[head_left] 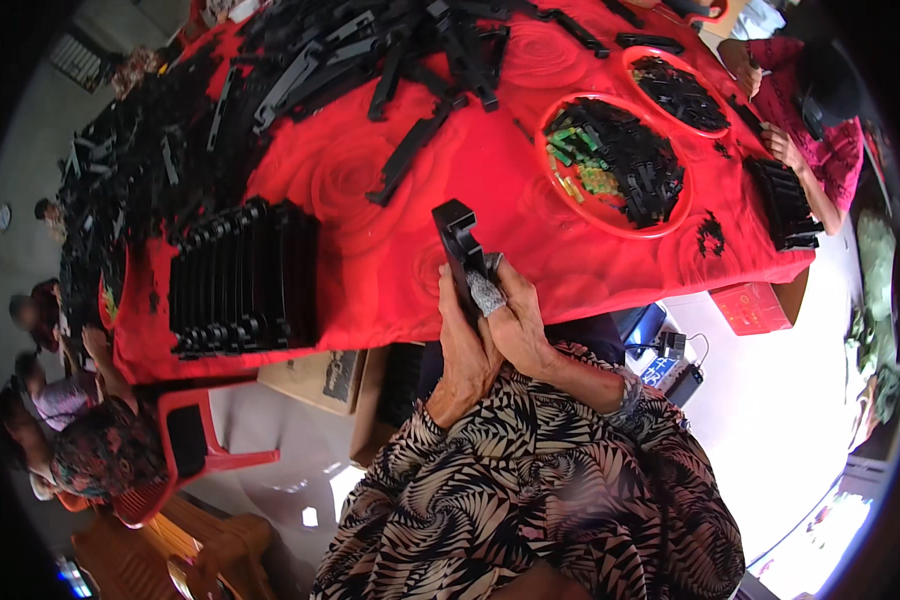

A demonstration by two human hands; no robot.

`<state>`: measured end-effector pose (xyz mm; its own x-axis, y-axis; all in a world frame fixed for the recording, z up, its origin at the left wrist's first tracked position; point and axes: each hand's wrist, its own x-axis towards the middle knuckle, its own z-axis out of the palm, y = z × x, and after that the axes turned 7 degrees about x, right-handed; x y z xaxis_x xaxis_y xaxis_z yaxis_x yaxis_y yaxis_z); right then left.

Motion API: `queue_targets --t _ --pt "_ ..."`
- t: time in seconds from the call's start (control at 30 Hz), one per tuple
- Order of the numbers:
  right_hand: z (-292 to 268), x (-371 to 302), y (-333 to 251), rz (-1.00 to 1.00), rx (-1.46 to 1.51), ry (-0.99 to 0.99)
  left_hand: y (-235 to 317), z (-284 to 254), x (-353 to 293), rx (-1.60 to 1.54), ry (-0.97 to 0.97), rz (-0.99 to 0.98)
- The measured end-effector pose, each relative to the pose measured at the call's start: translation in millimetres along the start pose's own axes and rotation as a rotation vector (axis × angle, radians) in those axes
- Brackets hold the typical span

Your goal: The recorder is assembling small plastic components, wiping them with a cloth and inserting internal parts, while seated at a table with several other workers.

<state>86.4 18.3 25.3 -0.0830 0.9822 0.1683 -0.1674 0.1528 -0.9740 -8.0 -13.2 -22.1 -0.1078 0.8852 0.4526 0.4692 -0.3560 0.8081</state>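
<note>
Above my lap, both my hands meet around one long black plastic piece, its notched end pointing up and away from me. My left hand is wrapped along its left side. Pressed against it from the right is my right hand, closed, with a grey wrapping on what looks like a thumb or finger. The lower end of the piece is hidden by my palms. A neat stack of similar black pieces lies on the table's near edge, to the left of my hands.
The table wears a red rose-patterned cloth. A large heap of black plastic pieces covers its far left. Two red basins hold small black parts, with green and yellow bits in the nearer. Co-workers' hands are at right; a red chair stands left.
</note>
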Motion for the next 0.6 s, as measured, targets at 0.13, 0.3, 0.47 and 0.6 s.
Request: queue_targets --t 0.13,0.3,0.47,0.6 --pt "-17 4 2 0.048 0.049 -0.021 13 -16 11 0.191 -0.053 0.082" --pt "-29 11 4 0.039 0.198 -0.062 9 -32 13 0.364 -0.031 0.239" --pt "-22 -1 13 0.040 -0.055 -0.333 16 -50 48 -0.560 0.035 -0.264" --pt "-24 -6 23 0.171 0.011 -0.464 24 -50 61 -0.872 0.013 -0.389"
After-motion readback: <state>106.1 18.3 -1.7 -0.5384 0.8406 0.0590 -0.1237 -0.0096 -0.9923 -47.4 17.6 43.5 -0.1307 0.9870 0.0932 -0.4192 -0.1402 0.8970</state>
